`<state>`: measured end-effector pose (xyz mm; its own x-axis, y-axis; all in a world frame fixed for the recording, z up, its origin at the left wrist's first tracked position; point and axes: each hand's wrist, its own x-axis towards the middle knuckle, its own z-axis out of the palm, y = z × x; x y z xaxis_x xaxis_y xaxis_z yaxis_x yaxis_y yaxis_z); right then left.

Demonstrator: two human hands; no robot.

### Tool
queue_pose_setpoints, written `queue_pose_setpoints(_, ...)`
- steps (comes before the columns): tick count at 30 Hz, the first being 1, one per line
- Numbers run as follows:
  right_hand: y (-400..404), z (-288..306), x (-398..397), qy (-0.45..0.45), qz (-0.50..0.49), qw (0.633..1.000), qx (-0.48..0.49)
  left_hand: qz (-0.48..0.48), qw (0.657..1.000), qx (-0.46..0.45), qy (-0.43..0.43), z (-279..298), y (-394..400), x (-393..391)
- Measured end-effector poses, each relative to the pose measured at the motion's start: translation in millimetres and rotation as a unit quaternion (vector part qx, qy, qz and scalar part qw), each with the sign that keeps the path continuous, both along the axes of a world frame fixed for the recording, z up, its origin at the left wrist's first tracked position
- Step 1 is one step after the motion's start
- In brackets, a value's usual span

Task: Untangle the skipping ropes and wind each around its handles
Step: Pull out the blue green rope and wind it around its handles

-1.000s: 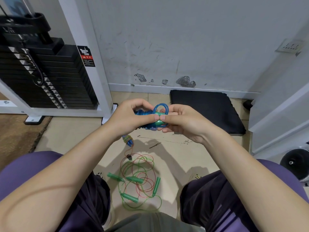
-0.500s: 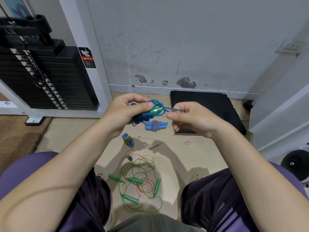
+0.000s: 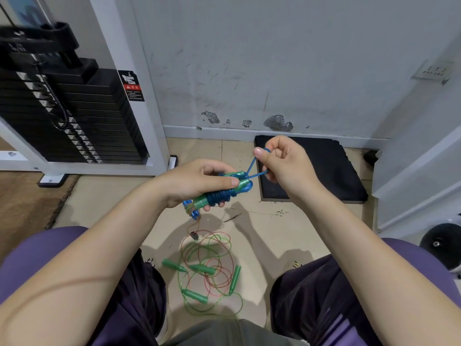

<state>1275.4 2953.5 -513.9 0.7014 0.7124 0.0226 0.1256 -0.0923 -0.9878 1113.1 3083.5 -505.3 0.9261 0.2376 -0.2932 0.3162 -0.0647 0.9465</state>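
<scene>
Left hand (image 3: 197, 182) wrapped round a pair of green handles (image 3: 224, 188), thumb pressed along the top and fingers curled underneath — likely to clamp the coils of blue skipping rope (image 3: 223, 196) already wound on, so they do not slip while the tail is dealt with. Right hand (image 3: 284, 166) raised just beside and above, thumb and forefinger pinching the last loop of blue rope, both strands drawn taut back to the handle tips; probably tension for cinching or tucking the end. Held in mid-air over the floor, between the knees, well clear of the rest.

Down on the tiled floor (image 3: 262, 233), a tangle of green and red ropes (image 3: 212, 268) with four green handles lying among them — untouched, not yet separated. One small blue-handled bundle (image 3: 191, 209) peeking out just below the left hand; touching it or lying on the floor behind, cannot tell.

Hidden: lower fingers of the left hand, most of the handles' length, and how the loop ends inside the right hand's pinch. Which strand belongs to which floor handle — too thin and overlapped to trace.
</scene>
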Motion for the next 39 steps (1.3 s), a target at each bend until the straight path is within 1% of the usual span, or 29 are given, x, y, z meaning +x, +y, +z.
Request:
queue_pose_setpoints(5,1.8,4.3,5.2,-0.002,-0.042,0.998,0.042,-0.013,1.0,0.013,-0.012,3.0,-2.4,1.7)
queue_pose_setpoints(7,3.0,0.9,0.8,0.026,-0.04,0.998,0.048,-0.01,1.0,0.013,-0.005,-0.6,-1.8,1.2)
queue_pose_setpoints(10,3.5,-2.3,-4.6,0.084,0.002,0.996,0.031,-0.016,1.0,0.005,0.015,-7.2,-3.3,0.0)
queue_pose_setpoints(12,2.5,-2.6,-4.0,0.092,0.035,0.995,0.018,-0.024,0.999,-0.009,0.026,-9.8,-6.1,0.0)
queue_pose_setpoints(14,2.2,-4.1,-2.1,0.042,0.039,0.998,0.001,-0.017,0.999,-0.009,0.032,-10.9,-8.1,1.9)
queue_pose_setpoints(16,2.5,-7.2,-2.1,-0.061,0.024,0.997,-0.033,-0.008,0.999,0.012,0.038,-11.3,-9.3,4.2)
queue_pose_setpoints(18,2.5,-8.7,-1.6,-0.151,0.005,0.987,-0.05,-0.002,0.999,0.022,0.04,-11.0,-11.2,5.9)
queue_pose_setpoints(20,2.1,-8.0,2.5,-0.197,-0.012,0.979,-0.043,-0.006,0.999,0.016,0.03,-8.3,-12.5,6.8)
queue_pose_setpoints(21,2.6,-7.6,5.3,-0.202,-0.02,0.978,-0.039,-0.014,1.0,0.011,0.023,-6.0,-12.8,7.3)
queue_pose_setpoints(24,6.8,-13.1,11.6,-0.152,-0.017,0.988,-0.038,-0.061,0.998,0.013,0.008,1.4,-14.0,6.9)
queue_pose_setpoints(26,9.6,-15.8,11.2,-0.117,-0.004,0.992,-0.037,-0.072,0.997,0.022,0.006,4.0,-14.3,4.0)
queue_pose_setpoints(28,10.9,-12.7,11.5,-0.113,-0.009,0.993,-0.029,-0.047,0.999,0.017,0.002,2.3,-12.0,1.3)
queue_pose_setpoints(30,10.7,-8.6,14.2,-0.128,-0.018,0.991,-0.027,-0.011,1.0,0.02,0.003,-3.2,-8.1,1.4)
queue_pose_setpoints(33,13.8,-9.9,24.6,-0.146,-0.02,0.987,-0.062,0.018,0.999,0.036,0.018,-14.9,2.1,13.1)
queue_pose_setpoints(37,33.0,-23.9,42.6,-0.113,-0.025,0.989,-0.097,0.045,0.998,0.007,0.034,-40.3,27.7,31.9)
queue_pose_setpoints(39,43.0,-38.4,54.3,-0.097,-0.026,0.988,-0.113,0.086,0.996,-0.01,0.031,-61.7,39.8,39.5)
